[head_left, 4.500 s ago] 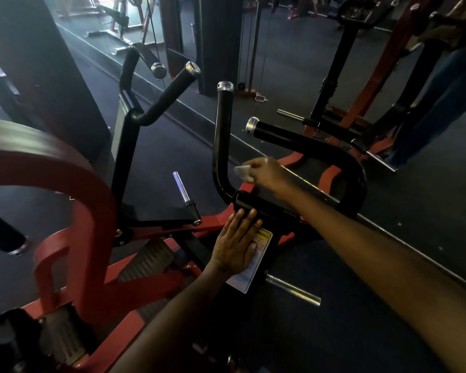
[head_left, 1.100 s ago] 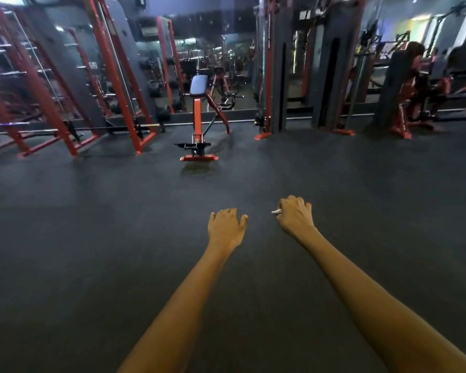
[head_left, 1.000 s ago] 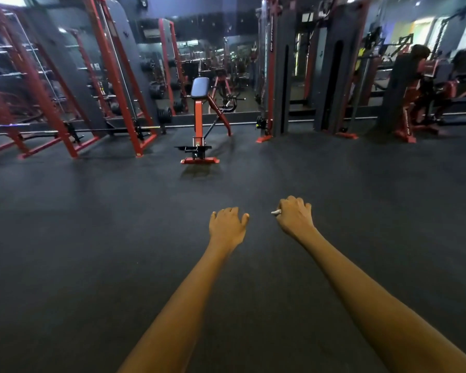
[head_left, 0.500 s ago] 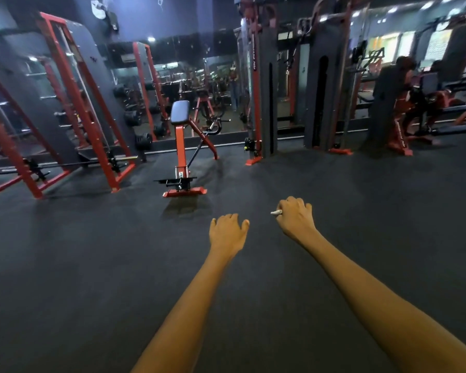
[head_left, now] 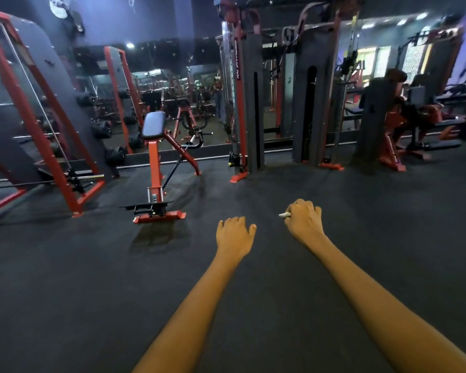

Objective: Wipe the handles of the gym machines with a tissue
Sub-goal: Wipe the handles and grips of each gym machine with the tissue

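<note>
Both arms reach forward over the dark rubber floor (head_left: 92, 292). My right hand (head_left: 304, 223) is curled into a fist round a white tissue (head_left: 283, 214); only a small tip of it pokes out on the thumb side. My left hand (head_left: 236, 234) hangs beside it with loosely curled fingers and holds nothing. Ahead on the left stands a red-framed machine with a blue-grey chest pad (head_left: 154, 124) and black handles (head_left: 197, 140), well beyond my hands. No machine handle is within reach of either hand.
A red rack with a barbell (head_left: 51, 146) stands at far left. A tall cable tower (head_left: 241, 103) rises in the middle, before a mirrored wall. At far right a person sits at a red machine (head_left: 398, 125). Open floor lies between me and all of it.
Since 4.5 s ago I have left the black-handled machine and turned to the open floor. Over the last second the machines have drawn nearer and shifted right; my hands keep their pose.
</note>
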The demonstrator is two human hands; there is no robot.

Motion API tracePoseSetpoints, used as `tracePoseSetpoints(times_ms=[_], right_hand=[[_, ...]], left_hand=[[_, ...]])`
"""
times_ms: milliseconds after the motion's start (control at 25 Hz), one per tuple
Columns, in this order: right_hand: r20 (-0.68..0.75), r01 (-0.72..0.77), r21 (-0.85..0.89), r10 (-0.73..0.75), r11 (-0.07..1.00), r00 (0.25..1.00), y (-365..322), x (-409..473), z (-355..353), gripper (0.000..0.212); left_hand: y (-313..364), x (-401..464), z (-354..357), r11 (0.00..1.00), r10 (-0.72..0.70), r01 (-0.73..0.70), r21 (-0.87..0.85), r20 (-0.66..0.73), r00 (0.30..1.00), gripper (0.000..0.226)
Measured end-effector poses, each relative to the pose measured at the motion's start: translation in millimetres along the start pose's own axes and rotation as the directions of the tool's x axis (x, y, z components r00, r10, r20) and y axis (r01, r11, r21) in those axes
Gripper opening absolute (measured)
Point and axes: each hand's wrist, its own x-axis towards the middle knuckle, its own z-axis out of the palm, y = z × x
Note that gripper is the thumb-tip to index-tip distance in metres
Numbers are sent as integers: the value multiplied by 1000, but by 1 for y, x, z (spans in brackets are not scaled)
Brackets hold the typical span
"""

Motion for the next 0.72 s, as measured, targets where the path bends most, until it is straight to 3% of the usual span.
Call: tracePoseSetpoints(times_ms=[280, 720], right_hand=[[13, -20, -49, 21, 999, 1000, 55, 228, 51, 25], [12, -118, -130, 121, 984, 993, 173, 594, 161, 23]], left_hand=[[43, 244, 29, 997, 74, -73, 11, -45, 996, 47], [103, 657, 111, 977, 210, -210, -31, -4, 978, 51]])
